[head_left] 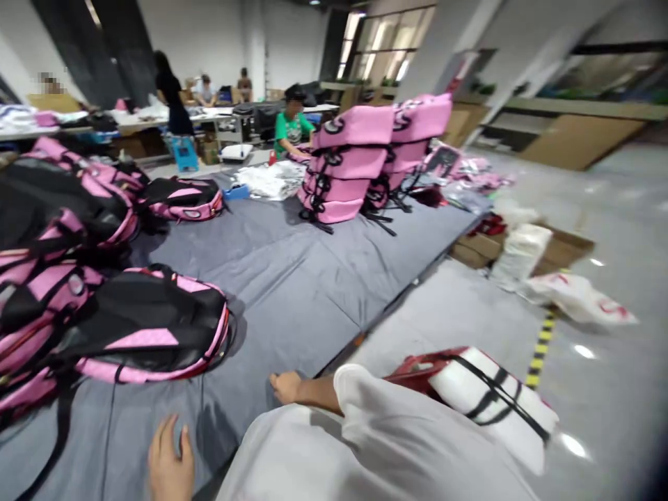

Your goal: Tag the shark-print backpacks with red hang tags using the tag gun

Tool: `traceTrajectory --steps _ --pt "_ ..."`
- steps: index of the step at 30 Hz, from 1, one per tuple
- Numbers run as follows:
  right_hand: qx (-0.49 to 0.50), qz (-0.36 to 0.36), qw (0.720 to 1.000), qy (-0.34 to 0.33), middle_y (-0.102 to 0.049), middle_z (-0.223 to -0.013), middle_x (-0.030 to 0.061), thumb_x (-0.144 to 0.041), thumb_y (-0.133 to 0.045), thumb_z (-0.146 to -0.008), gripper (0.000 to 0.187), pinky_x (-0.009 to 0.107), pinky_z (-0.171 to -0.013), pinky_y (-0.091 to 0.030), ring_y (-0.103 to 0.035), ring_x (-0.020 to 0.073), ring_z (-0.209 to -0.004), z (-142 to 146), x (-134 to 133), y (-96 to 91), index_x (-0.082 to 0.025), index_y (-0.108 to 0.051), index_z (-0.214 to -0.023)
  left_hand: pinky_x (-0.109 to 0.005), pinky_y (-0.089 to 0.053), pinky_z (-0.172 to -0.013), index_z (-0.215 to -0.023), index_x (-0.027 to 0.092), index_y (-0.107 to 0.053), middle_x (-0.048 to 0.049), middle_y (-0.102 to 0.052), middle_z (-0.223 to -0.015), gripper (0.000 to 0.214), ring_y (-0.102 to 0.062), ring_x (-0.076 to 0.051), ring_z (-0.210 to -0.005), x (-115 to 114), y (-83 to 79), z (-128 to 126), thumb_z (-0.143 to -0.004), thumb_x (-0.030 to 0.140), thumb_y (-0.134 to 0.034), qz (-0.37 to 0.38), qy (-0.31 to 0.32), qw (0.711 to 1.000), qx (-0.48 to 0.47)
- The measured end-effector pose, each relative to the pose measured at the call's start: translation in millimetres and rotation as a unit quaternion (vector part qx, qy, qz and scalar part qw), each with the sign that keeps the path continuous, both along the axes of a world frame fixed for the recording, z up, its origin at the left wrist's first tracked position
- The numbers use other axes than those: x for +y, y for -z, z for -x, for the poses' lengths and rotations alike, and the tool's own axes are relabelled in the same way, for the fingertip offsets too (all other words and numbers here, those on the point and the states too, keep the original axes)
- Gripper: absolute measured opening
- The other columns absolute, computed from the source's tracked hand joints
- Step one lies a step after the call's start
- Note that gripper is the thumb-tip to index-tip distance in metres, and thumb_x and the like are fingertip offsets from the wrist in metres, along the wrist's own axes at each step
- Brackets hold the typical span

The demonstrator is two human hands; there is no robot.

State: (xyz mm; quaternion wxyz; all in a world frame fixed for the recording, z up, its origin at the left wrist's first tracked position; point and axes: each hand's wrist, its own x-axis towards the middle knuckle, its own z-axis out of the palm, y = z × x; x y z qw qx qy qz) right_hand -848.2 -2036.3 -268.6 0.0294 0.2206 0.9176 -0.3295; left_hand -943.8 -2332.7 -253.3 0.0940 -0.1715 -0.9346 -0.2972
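My left hand (171,459) is low in the view over the grey cloth-covered table (282,292). Its fingers point forward with the thumb apart, and nothing is in it. At the table's near edge, my right hand (286,387) rests on the cloth with its fingers curled in and no object showing in them. Nearest to my left hand is a black and pink backpack (161,323), lying flat with a strap trailing to the left. More pink and black backpacks (62,202) are heaped at the left. Another backpack (185,198) lies farther back.
Pink bags (349,163) stand in tall stacks at the table's far side. White cloth or plastic (268,179) lies beside them. A person in green (292,129) works behind. On the floor at right are a red and white bundle (485,390) and a cardboard box (477,247).
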Motion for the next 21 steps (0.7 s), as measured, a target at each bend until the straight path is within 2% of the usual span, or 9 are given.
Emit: traceTrajectory --steps 3,5,7,10,13,16,19,21 --pt "-0.010 0.013 0.999 0.031 -0.007 -0.034 -0.0095 -0.003 -0.065 -0.043 0.048 0.036 -0.054 -0.045 -0.066 0.0324 -0.052 5 -3 -0.8 -0.023 -0.021 -0.049 -0.049 -0.034 -0.118 -0.136 0.007 -0.050 -0.0255 -0.046 -0.146 0.063 -0.041 -0.034 -0.141 53 -44.7 49 -0.095 0.050 -0.029 0.046 0.096 0.990 0.096" --pt "-0.007 0.011 0.999 0.051 -0.008 -0.035 -0.0091 -0.002 -0.064 -0.043 0.049 0.038 -0.058 -0.047 -0.069 0.0343 -0.057 0 -7 1.0 -0.023 -0.020 -0.050 -0.053 -0.028 -0.119 -0.144 0.003 -0.042 -0.0283 -0.032 -0.156 0.069 -0.028 -0.038 -0.148 86 -59.5 76 -0.096 0.051 -0.031 0.096 0.132 0.976 0.143" --pt "-0.004 0.006 0.998 0.066 -0.010 -0.035 -0.0085 -0.002 -0.064 -0.044 0.048 0.037 -0.058 -0.047 -0.069 0.0335 -0.059 -7 -11 3.4 -0.023 -0.022 -0.050 -0.061 -0.026 -0.115 -0.148 -0.001 -0.036 -0.0335 -0.025 -0.157 0.079 -0.021 -0.046 -0.148 116 -61.6 99 -0.092 0.054 -0.040 0.155 0.134 0.963 0.175" --pt "0.007 -0.003 0.996 0.087 -0.013 -0.038 -0.0074 -0.005 -0.072 -0.044 0.052 0.034 -0.058 -0.046 -0.067 0.0308 -0.060 -14 -15 6.7 -0.021 -0.023 -0.049 -0.063 -0.032 -0.104 -0.146 -0.005 -0.036 -0.0387 -0.034 -0.147 0.093 -0.031 -0.054 -0.138 150 -51.0 124 -0.080 0.055 -0.059 0.241 0.112 0.947 0.183" --pt "0.045 0.004 0.992 0.121 -0.021 -0.043 -0.0071 -0.007 -0.076 -0.047 0.047 0.030 -0.061 -0.044 -0.064 0.0241 -0.062 -19 -17 11.0 -0.020 -0.030 -0.050 -0.056 -0.037 -0.095 -0.146 -0.003 -0.037 -0.0355 -0.047 -0.137 0.090 -0.045 -0.048 -0.124 166 -42.6 141 -0.080 0.055 -0.056 0.289 0.119 0.931 0.186" --pt "0.101 0.036 0.977 0.186 -0.034 -0.047 -0.0079 -0.005 -0.072 -0.058 0.031 0.025 -0.057 -0.038 -0.054 0.0157 -0.055 -34 -12 21.1 -0.022 -0.046 -0.056 -0.051 -0.040 -0.086 -0.142 0.002 -0.045 -0.0302 -0.058 -0.124 0.080 -0.053 -0.044 -0.112 171 -46.2 153 -0.086 0.059 -0.042 0.320 0.135 0.925 0.152" --pt "0.155 0.062 0.941 0.295 -0.041 -0.051 -0.0083 -0.006 -0.064 -0.072 0.021 0.023 -0.054 -0.034 -0.047 0.0122 -0.052 -72 5 37.6 -0.023 -0.054 -0.066 -0.051 -0.043 -0.084 -0.138 0.005 -0.049 -0.0258 -0.063 -0.117 0.079 -0.057 -0.042 -0.108 175 -54.4 161 -0.085 0.062 -0.037 0.357 0.138 0.918 0.105" --pt "0.198 0.065 0.901 0.380 -0.044 -0.053 -0.0081 -0.005 -0.059 -0.076 0.021 0.022 -0.053 -0.034 -0.046 0.0114 -0.051 -109 26 49.2 -0.023 -0.052 -0.066 -0.053 -0.045 -0.087 -0.140 0.006 -0.048 -0.0247 -0.063 -0.122 0.080 -0.057 -0.042 -0.113 176 -57.4 162 -0.084 0.063 -0.036 0.372 0.141 0.912 0.093"
